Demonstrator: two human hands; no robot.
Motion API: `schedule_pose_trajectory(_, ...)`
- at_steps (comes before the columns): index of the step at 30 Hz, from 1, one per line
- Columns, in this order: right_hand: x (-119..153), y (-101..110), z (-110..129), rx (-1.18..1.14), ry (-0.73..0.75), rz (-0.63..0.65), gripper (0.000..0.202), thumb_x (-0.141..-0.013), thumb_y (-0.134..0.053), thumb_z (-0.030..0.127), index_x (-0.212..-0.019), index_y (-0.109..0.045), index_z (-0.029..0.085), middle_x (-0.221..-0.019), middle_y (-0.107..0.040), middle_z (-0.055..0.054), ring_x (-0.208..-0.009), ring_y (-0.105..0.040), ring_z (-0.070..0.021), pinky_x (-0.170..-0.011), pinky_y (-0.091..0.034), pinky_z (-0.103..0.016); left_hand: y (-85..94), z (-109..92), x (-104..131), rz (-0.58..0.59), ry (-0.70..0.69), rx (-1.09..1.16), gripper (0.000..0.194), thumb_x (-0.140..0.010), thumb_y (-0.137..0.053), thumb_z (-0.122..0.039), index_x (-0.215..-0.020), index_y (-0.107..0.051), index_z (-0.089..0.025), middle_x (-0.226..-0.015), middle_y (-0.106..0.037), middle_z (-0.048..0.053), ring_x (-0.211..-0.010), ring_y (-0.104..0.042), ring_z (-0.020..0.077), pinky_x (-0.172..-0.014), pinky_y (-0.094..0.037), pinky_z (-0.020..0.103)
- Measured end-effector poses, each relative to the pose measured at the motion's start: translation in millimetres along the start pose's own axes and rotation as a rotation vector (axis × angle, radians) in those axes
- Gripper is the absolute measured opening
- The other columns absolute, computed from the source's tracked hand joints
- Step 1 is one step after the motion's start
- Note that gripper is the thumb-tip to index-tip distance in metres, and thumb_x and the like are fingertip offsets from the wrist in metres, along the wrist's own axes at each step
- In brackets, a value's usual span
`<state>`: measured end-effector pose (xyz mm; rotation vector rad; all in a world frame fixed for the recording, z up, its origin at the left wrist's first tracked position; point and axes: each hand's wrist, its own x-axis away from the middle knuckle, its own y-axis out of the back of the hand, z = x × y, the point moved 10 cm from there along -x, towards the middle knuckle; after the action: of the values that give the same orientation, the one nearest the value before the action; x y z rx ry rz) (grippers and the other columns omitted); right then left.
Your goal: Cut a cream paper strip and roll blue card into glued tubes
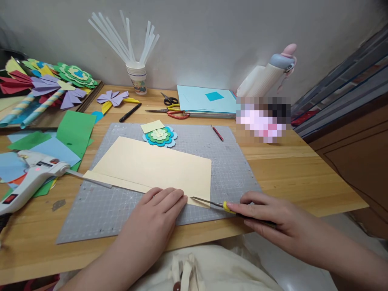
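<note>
A cream paper sheet (157,165) lies on the grey cutting mat (121,218), with a line running near its front edge. My left hand (160,216) presses on that front edge, fingers together and apparently holding nothing. Closed round a pair of scissors (228,208) with yellow on the handle is my right hand (269,218). The blades point left and meet the sheet's front right part; the rest of the handle is hidden by my fingers. A layered paper flower (159,137) with a cream piece on it sits behind the sheet.
A white glue gun (39,173) and coloured paper (75,133) lie at the left. Behind the mat are a black pen (130,112), scissors (178,114), a cup of white sticks (139,83) and light blue paper (194,99). A red pen (217,133) rests on the mat.
</note>
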<state>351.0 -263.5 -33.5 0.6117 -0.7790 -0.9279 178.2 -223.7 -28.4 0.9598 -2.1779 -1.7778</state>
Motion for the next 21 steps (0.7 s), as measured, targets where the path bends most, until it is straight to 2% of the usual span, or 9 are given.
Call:
schedule_pose_trajectory(10,1.2,-1.2,0.2,-0.044,-0.001,0.011,0.042,-0.095,-0.044,0.031,-0.137,-0.047,0.038,-0.113,-0.062,-0.007,-0.098,-0.060,-0.0214,-0.083,-0.049,-0.034,1.6,-0.4,-1.0,-0.007,0.003,-0.003,0.038,-0.083,-0.044,-0.003,-0.114,-0.059,-0.019,-0.117,-0.065,0.003,-0.104,-0.057,0.0188,-0.091,-0.039,0.036)
schedule_pose_trajectory(12,2.1,1.3,-5.9,-0.058,-0.031,-0.028,0.045,-0.094,-0.047,0.034,-0.139,-0.044,0.037,-0.122,-0.060,-0.008,-0.107,-0.058,-0.0246,-0.089,-0.047,-0.038,1.5,-0.5,-1.6,-0.005,0.003,-0.005,0.038,-0.083,-0.044,-0.004,-0.114,-0.060,-0.019,-0.117,-0.065,0.003,-0.104,-0.058,0.0192,-0.091,-0.039,0.036)
schedule_pose_trajectory(14,2.8,4.5,-17.0,-0.067,-0.100,-0.083,0.047,-0.090,-0.052,0.039,-0.137,-0.047,0.034,-0.125,-0.060,-0.008,-0.109,-0.057,-0.0277,-0.091,-0.046,-0.041,1.2,0.0,-1.7,-0.004,0.006,-0.002,0.037,-0.083,-0.044,-0.004,-0.114,-0.060,-0.019,-0.118,-0.065,0.003,-0.105,-0.057,0.0196,-0.092,-0.039,0.037)
schedule_pose_trajectory(17,2.1,1.5,-32.4,-0.072,-0.210,-0.097,0.033,-0.087,-0.056,0.046,-0.113,-0.065,0.028,-0.101,-0.069,-0.008,-0.090,-0.063,-0.0267,-0.077,-0.049,-0.037,0.9,0.7,-1.3,-0.007,0.011,0.007,0.036,-0.084,-0.045,-0.005,-0.114,-0.060,-0.019,-0.118,-0.064,0.002,-0.105,-0.057,0.0197,-0.092,-0.039,0.036)
schedule_pose_trajectory(19,0.0,-3.0,-35.1,-0.084,-0.237,-0.081,0.030,-0.089,-0.051,0.048,-0.097,-0.067,0.024,-0.085,-0.069,-0.005,-0.077,-0.062,-0.0228,-0.067,-0.048,-0.032,1.4,0.6,-0.9,-0.012,0.009,0.011,0.036,-0.084,-0.044,-0.004,-0.113,-0.060,-0.019,-0.117,-0.064,0.002,-0.104,-0.056,0.0194,-0.091,-0.039,0.036)
schedule_pose_trajectory(21,-1.6,-6.5,-34.2,-0.123,-0.247,-0.077,0.033,-0.091,-0.046,0.050,-0.090,-0.064,0.022,-0.078,-0.065,-0.004,-0.069,-0.059,-0.0194,-0.061,-0.045,-0.029,2.2,0.3,-0.6,-0.018,0.009,0.012,0.036,-0.084,-0.043,-0.004,-0.112,-0.060,-0.018,-0.116,-0.064,0.002,-0.104,-0.056,0.0191,-0.091,-0.039,0.035)
